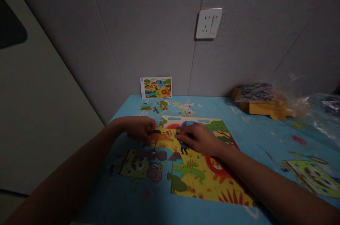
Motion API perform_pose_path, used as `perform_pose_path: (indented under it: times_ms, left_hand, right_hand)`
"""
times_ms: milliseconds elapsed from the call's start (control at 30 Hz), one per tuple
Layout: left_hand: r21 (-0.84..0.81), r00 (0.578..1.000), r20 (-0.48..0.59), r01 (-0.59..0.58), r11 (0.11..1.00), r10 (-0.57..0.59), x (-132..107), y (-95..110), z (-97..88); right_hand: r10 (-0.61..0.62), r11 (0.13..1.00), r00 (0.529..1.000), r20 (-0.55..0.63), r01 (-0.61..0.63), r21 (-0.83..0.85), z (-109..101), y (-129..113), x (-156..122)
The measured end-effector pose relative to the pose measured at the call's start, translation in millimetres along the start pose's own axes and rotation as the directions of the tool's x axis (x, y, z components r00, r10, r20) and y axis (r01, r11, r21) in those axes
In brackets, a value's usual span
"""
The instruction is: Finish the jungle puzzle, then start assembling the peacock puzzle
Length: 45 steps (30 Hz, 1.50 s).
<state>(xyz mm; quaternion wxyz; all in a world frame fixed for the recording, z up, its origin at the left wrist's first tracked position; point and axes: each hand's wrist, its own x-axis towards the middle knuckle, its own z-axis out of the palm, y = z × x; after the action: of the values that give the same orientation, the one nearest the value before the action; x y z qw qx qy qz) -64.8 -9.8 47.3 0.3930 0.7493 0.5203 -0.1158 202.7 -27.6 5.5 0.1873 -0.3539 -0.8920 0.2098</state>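
A partly assembled jigsaw puzzle (193, 157) with a lion, a crocodile and trees lies flat on the table. At its ragged left edge, my left hand (139, 128) has its fingers curled and pinched on a puzzle piece (160, 136) with a leopard on it. My right hand (200, 139) rests on the upper middle of the puzzle, thumb and fingers bent together beside a small dark-blue figure. What, if anything, lies between those fingertips is hidden. Loose puzzle pieces (163, 105) lie behind the puzzle, in front of the reference picture card (156, 87).
The blue tablecloth (209, 106) carries printed cartoon characters. A brown package with clear plastic wrapping (265, 103) lies at the back right. Behind the table rises a grey wall with a white socket (209, 23). A pale panel (39, 122) stands at the left.
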Motion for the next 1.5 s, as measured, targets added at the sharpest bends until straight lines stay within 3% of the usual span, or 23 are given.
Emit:
perform_pose_path:
  times_ms: [367,567,767,867,933,1000,1033,1133,1167,1200,1233,1333,1367,1500]
  left_hand:
    - [0.174,0.997,-0.052,0.058,0.983,-0.05,2.2,0.7,3.6]
    - [0.236,0.985,-0.043,0.171,0.957,-0.166,-0.6,2.9,3.9]
    - [0.25,0.986,-0.074,0.165,0.954,-0.151,-0.8,7.4,4.4]
    - [0.303,0.98,-0.148,0.176,0.937,-0.137,5.6,7.5,4.7]
    - [0.342,0.956,-0.277,0.191,0.92,-0.095,12.3,3.9,3.9]
    - [0.348,0.878,-0.478,0.216,0.912,-0.025,19.5,-4.1,2.0]
    - [0.327,0.808,-0.589,0.227,0.917,0.01,22.9,-9.9,0.7]
    - [0.174,0.523,-0.853,0.275,0.945,0.005,31.9,-31.9,-4.1]
    - [0.144,0.456,-0.89,0.273,0.951,0.003,34.5,-39.4,-5.6]
    - [0.131,0.416,-0.909,0.276,0.952,0.004,37.0,-46.3,-6.8]
    - [0.14,0.427,-0.904,0.276,0.951,0.009,39.2,-52.2,-7.6]
    - [0.228,0.591,-0.806,0.261,0.938,0.032,44.7,-62.0,-8.5]
    - [0.248,0.625,-0.78,0.25,0.936,0.04,45.9,-62.9,-8.4]
    - [0.236,0.62,-0.784,0.252,0.939,0.031,48.3,-62.1,-8.2]
  right_hand:
    - [-0.003,1.0,1.0,0.005,0.003,0.005,1.6,2.5,0.8]
    - [-0.007,1.0,1.0,0.002,0.007,0.006,1.8,2.5,0.5]
    - [0.003,1.0,1.0,0.008,-0.003,-0.01,0.9,1.5,1.2]
    - [0.004,1.0,1.0,0.01,-0.004,-0.011,1.5,1.9,1.5]
    - [0.0,1.0,1.0,0.008,0.0,-0.009,2.5,2.8,1.5]
    - [-0.007,1.0,1.0,0.006,0.007,-0.012,3.3,3.8,1.4]
    - [-0.008,1.0,1.0,0.004,0.008,-0.014,3.5,4.3,1.3]
    - [-0.015,1.0,1.0,-0.004,0.015,-0.012,3.2,4.7,0.6]
    - [-0.018,1.0,1.0,-0.005,0.018,-0.009,2.9,4.5,0.4]
    - [-0.019,1.0,1.0,-0.005,0.019,-0.007,2.6,4.3,0.2]
    - [-0.02,1.0,1.0,-0.002,0.02,-0.007,2.3,4.0,0.0]
    - [-0.018,1.0,1.0,0.002,0.018,-0.005,1.8,3.4,0.0]
    - [-0.018,1.0,1.0,-0.001,0.018,-0.003,1.8,3.3,0.0]
    - [-0.012,1.0,1.0,-0.006,0.012,0.002,2.2,3.2,0.1]
